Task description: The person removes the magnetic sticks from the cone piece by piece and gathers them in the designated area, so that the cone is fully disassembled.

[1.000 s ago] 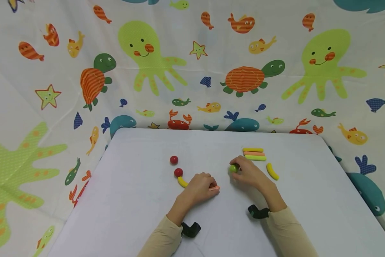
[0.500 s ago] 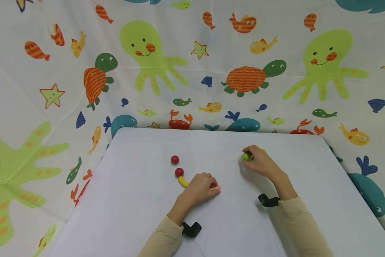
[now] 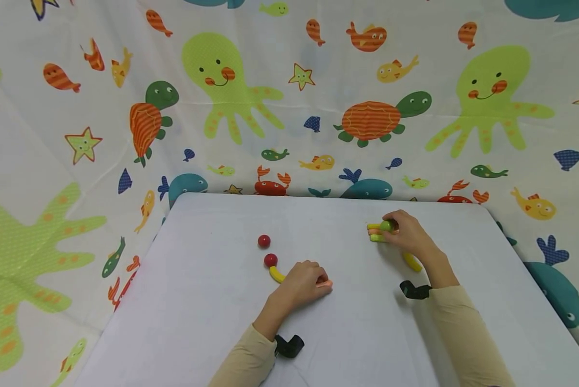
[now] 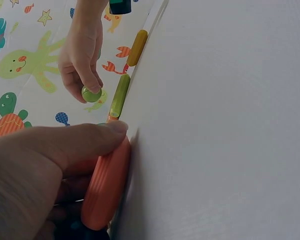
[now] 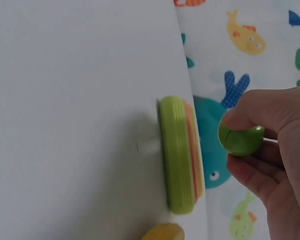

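While the left hand (image 3: 300, 284) pinches an orange stick (image 4: 106, 182) low at the white table (image 3: 197, 317), the right hand (image 3: 409, 235) holds a green ball (image 5: 241, 141) between thumb and fingers, above three sticks (image 3: 375, 232) lying side by side and apart from them. One banana (image 3: 412, 262) lies near those sticks; another banana (image 3: 276, 274) lies beside the left hand, next to two red balls (image 3: 270, 260).

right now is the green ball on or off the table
Off: the right hand pinches the green ball above the tabletop in both wrist views.
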Tool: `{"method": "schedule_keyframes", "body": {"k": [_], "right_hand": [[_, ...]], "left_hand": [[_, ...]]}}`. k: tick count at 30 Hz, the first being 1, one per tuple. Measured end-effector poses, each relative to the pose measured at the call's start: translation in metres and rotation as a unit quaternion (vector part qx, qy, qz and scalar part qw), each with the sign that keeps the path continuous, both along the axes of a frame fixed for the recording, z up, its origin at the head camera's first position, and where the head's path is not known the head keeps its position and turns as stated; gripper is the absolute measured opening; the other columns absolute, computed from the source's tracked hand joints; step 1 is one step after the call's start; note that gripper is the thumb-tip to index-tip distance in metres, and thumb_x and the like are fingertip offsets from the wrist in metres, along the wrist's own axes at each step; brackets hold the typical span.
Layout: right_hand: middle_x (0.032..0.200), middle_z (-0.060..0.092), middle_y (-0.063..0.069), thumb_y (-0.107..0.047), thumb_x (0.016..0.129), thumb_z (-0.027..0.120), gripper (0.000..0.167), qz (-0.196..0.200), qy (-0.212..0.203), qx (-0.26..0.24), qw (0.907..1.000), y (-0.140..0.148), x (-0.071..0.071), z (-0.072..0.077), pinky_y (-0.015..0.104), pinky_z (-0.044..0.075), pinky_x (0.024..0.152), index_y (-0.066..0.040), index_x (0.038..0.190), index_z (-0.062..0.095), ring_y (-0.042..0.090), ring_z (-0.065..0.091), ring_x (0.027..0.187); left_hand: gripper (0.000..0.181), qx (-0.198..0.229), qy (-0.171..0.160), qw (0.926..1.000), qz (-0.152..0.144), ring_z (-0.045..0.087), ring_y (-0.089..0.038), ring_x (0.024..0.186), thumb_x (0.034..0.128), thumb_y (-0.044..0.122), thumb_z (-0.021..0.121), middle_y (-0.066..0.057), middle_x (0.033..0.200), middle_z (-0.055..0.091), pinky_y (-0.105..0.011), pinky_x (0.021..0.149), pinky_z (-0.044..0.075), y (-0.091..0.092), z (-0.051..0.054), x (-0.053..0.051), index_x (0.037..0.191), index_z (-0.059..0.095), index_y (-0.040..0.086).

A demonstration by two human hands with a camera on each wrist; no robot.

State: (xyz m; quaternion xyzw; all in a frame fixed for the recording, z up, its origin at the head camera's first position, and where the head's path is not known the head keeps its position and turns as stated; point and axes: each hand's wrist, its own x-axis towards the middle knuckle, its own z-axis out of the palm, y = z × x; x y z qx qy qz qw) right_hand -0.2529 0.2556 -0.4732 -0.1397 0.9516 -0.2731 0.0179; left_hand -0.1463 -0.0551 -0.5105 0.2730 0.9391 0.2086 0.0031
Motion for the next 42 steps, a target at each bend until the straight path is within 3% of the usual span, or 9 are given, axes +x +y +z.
{"method": "schedule_keyframes", "body": {"k": [19,42], "right_hand": [[0.131,0.049,0.029,-0.018,0.093,0.064,0.051,-0.08,-0.036,0.036,0.9955,0.035,-0.015,-0.007,0.057,0.047,0.103,0.009,0.134,0.052,0.041,0.05,0.112],[0.133,0.048,0.035,-0.014,0.096,0.059,0.052,-0.122,-0.076,0.051,0.9882,0.054,-0.027,-0.021,0.06,0.043,0.107,0.012,0.139,0.044,0.046,0.048,0.116]], "left_hand": [[0.02,0.002,-0.006,1.0,0.006,0.056,-0.009,0.078,0.0926,0.032,0.068,0.005,0.084,0.069,-0.025,0.078,0.048,0.002,0.0,0.001,0.095,0.077,0.014],[0.019,0.008,-0.005,0.9999,0.007,0.055,-0.007,0.076,0.0921,0.032,0.069,0.006,0.082,0.068,-0.023,0.077,0.047,0.002,-0.005,0.001,0.094,0.076,0.014]]}}
